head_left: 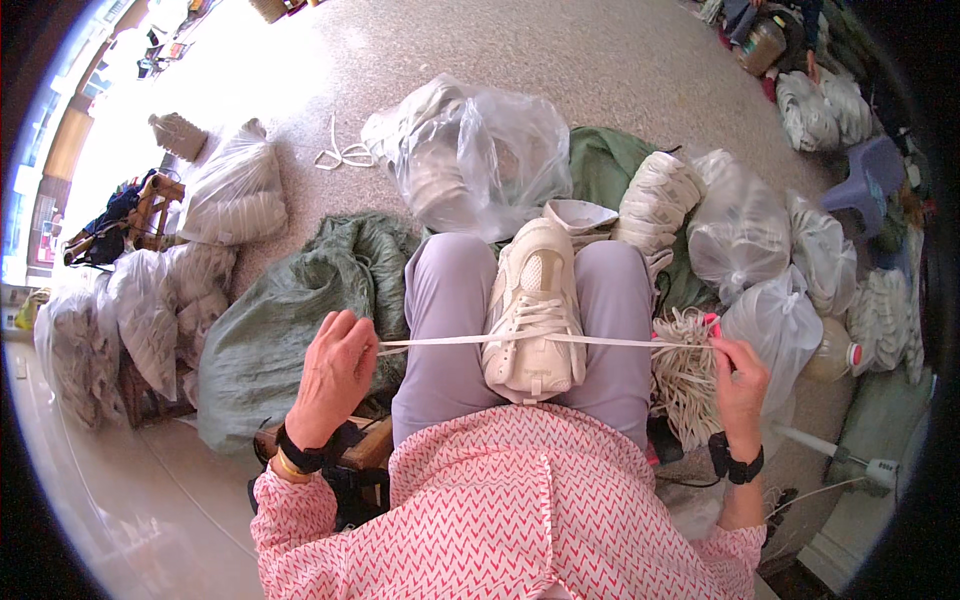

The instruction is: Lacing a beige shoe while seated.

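1. Head view, shoe: One cream shoe (535, 280) sits between the thighs of the seated person, toe pointing away, heel end nearest the patterned shirt (500, 490). Crossed lacing shows over its tongue.
2. Head view, lace: A flat white lace (440, 341) runs out to both sides of the shoe, drawn nearly straight across the grey-lilac trousers (445, 290).
3. Head view, left hand (338, 372): fingers curled in, pinching the lace at the left side, above a dark green sack (285, 340). Dark band (303, 455) on the wrist.
4. Head view, right hand (738, 385): thumb and fingers pinching the lace at the opposite side, beside a bundle of pale laces (690, 390). Dark band on this wrist also.
5. Head view, surroundings: Beyond the knees, a clear plastic bag (510, 150) containing pale items rests on the speckled floor (420, 50). Right of it stands a stack of pale shoe pieces (657, 200). Further right are filled bags (735, 235) and a blue-grey stool (868, 180).
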`<state>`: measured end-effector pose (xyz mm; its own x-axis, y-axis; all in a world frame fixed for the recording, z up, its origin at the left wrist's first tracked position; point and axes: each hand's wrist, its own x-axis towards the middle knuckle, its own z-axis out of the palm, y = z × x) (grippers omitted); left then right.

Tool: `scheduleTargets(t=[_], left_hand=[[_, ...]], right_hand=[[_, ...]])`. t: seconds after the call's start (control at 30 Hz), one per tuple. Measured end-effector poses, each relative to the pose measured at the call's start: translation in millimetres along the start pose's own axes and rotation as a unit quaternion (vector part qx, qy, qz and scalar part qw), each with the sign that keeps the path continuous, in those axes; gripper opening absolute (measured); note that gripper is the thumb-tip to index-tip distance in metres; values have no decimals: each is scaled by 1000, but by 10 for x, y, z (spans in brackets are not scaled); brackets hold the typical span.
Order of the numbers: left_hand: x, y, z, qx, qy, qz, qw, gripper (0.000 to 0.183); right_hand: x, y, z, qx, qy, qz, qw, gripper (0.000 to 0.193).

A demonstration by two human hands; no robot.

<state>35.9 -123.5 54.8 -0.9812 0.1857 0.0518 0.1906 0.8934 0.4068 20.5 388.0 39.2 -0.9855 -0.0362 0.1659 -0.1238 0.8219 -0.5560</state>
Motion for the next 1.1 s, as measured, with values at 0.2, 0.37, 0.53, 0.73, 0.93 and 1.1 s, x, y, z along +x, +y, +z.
scheduleTargets(t=[0.2, 0.37, 0.53, 0.73, 0.93, 1.1], left_hand=[[-73, -179, -127, 17, 3, -78, 997, 11], [-185, -521, -291, 27, 31, -111, 993, 10], [-261, -863, -493, 8, 62, -164, 984, 12], [-383, -1282, -681, 28, 79, -190, 978, 12], [-482, -1503, -754, 37, 82, -203, 975, 13], [-505, -1627, -847, 40, 106, -213, 970, 13]], right_hand=[[-118, 507, -159, -26, 4, 47, 999, 14], [-235, 987, -257, -48, 14, 69, 996, 13], [-226, 1233, -393, -58, 28, 86, 994, 13], [-203, 1346, -484, -92, 22, 93, 991, 15], [-284, 1783, -568, -96, 38, 72, 992, 20], [-406, 2231, -725, -92, 32, 155, 983, 23]])
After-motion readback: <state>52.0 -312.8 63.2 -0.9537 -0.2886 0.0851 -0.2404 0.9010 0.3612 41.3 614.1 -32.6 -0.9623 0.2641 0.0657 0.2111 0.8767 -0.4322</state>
